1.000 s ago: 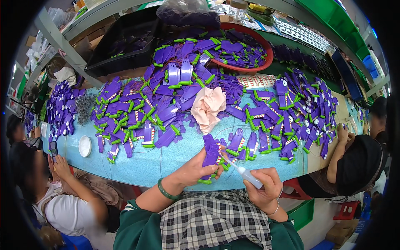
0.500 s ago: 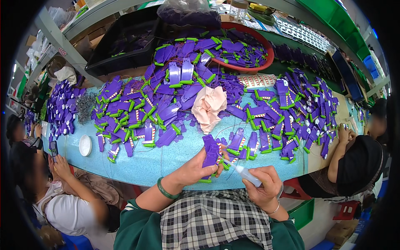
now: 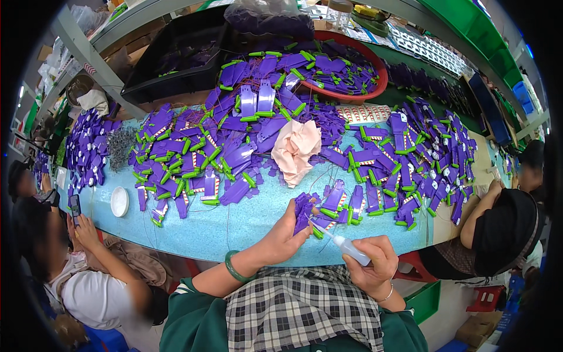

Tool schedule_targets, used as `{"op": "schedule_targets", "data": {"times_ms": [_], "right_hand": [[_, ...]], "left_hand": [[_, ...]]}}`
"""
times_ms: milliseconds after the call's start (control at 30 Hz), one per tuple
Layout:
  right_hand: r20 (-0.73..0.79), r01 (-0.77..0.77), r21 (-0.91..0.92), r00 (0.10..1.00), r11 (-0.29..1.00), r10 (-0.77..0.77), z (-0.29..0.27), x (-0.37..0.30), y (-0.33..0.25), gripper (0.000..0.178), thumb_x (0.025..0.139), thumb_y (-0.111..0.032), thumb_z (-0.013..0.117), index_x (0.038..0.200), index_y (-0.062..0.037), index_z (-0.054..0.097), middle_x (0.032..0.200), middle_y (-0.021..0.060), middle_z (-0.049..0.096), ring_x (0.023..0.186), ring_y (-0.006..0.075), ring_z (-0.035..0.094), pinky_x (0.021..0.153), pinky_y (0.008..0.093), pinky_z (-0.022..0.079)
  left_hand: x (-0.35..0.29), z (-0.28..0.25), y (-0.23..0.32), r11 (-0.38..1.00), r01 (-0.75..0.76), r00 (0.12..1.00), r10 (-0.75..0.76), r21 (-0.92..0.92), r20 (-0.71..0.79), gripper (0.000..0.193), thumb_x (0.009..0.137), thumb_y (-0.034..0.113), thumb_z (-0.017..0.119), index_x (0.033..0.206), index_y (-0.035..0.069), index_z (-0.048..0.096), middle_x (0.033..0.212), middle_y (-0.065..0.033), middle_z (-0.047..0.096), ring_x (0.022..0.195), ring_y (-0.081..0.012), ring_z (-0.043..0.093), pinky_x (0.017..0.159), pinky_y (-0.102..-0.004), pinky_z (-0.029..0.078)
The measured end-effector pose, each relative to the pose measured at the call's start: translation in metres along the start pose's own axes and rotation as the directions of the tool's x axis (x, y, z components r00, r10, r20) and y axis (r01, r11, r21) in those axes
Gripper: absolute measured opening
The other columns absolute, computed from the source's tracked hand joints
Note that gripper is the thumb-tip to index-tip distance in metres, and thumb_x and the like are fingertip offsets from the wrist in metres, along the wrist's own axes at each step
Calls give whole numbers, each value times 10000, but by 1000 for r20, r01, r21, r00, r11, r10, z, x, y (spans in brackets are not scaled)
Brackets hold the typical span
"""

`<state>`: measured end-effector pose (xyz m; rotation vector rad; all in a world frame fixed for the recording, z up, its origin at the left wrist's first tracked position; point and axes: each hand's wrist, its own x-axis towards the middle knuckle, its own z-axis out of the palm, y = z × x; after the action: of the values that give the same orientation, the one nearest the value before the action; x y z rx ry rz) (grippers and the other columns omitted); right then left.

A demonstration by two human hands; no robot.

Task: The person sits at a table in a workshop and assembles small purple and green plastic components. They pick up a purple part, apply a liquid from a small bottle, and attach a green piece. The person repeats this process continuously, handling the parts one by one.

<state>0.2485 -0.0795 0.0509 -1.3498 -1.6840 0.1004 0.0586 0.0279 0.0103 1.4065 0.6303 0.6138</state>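
My left hand [image 3: 278, 239] is closed round a purple plastic piece [image 3: 304, 211], keeping it up over the near edge of the table. In my right hand [image 3: 375, 265] is a small translucent squeeze bottle [image 3: 352, 249], tilted so that its thin nozzle points up and left at the purple piece. The nozzle tip is at or very near the piece; contact is too small to tell. Just beyond my hands, purple pieces with green ends and red-and-white striped strips [image 3: 335, 196] lie on the blue tabletop. A crumpled pink cloth [image 3: 296, 151] rests behind them.
Heaps of purple and green pieces [image 3: 176, 152] cover much of the blue table [image 3: 246, 226]. A red basin [image 3: 381, 73] and a black crate [image 3: 176, 70] stand at the back. A white bowl [image 3: 119, 202] sits at left. People sit on both sides; one holds a phone [image 3: 75, 204].
The purple piece in my left hand has turned and shifted, with its green end no longer showing below my fingers. The bottle's nozzle stays pointed at it.
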Motion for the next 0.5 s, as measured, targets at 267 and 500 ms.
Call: {"op": "schedule_targets", "data": {"times_ms": [267,500], "right_hand": [[6,3,-3,1000,1000,-3,1,2,-1,342,676,-64,794,979,-37,638,813,100,623,654,198,598,556,287,482],[-8,23,16,1000,1000,-23,0,-1,-1,343,678,-87,800,976,-33,638,802,99,619,642,196,586,547,290,479]], "left_hand": [[-2,-2,-5,993,-54,999,55,104,-3,550,910,-10,489,1405,19,252,1245,-90,461,955,-121,505,843,-290,455],[1,-12,-7,868,94,990,-29,-488,140,566,899,76,583,1385,38,297,1185,-129,531,899,-176,566,785,-330,491]]}}
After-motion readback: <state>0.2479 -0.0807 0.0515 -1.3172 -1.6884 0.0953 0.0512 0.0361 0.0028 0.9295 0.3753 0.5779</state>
